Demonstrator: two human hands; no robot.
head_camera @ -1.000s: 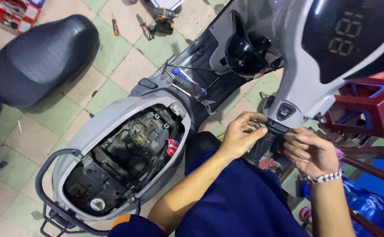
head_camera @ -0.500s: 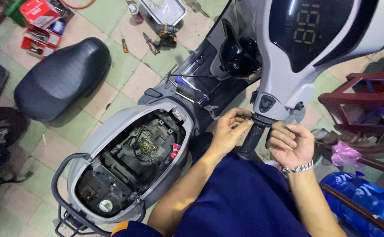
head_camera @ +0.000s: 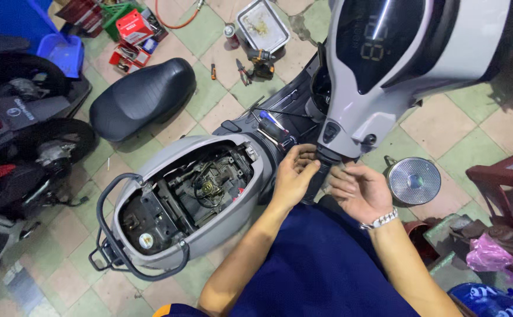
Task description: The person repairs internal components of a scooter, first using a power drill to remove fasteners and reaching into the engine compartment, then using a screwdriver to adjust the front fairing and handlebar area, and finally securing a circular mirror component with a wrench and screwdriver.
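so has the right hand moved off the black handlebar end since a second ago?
No. The right hand stays beside the black handlebar end under the grey scooter's front panel, as before, with the left hand opposite; only the camera view has shifted.

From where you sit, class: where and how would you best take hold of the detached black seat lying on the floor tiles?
Probably the black seat is best gripped at its narrow end, pointing lower left, coming from the open tile side there. The wide end nearly abuts the tools, and its domed top offers no edge.

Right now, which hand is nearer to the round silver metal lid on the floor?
Right. The right hand is just left of the round silver metal lid; the left hand is farther left, beyond the black handlebar grip.
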